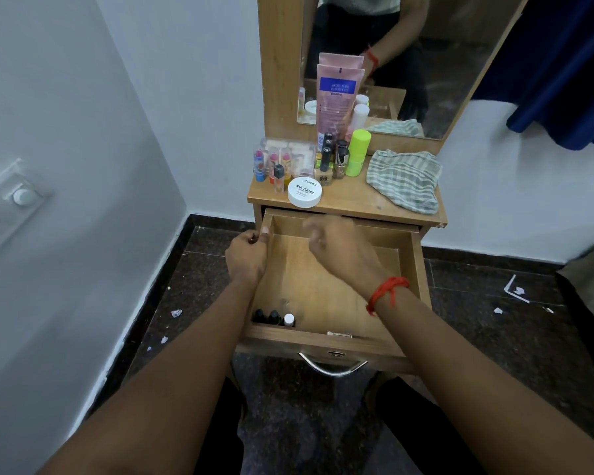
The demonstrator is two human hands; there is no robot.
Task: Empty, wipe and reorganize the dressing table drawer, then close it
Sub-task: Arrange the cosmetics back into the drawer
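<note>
The wooden drawer (412, 269) of the dressing table stands pulled out. Three small bottles (274, 317) stand in its near left corner; the rest of its floor is bare. My left hand (247, 257) grips the drawer's left wall near the back, thumb over the edge. My right hand (336, 245), blurred, hovers over the back of the drawer with fingers loosely curled and nothing visible in it. A striped green-grey cloth (403, 180) lies crumpled on the right of the tabletop (350, 200).
On the left of the tabletop stand several cosmetics: a white nail polish remover tub (304, 192), a pink tube (336, 97), a green bottle (357, 152), lipsticks (261, 164). A mirror (426, 63) rises behind. Paper scraps litter the dark floor (515, 289).
</note>
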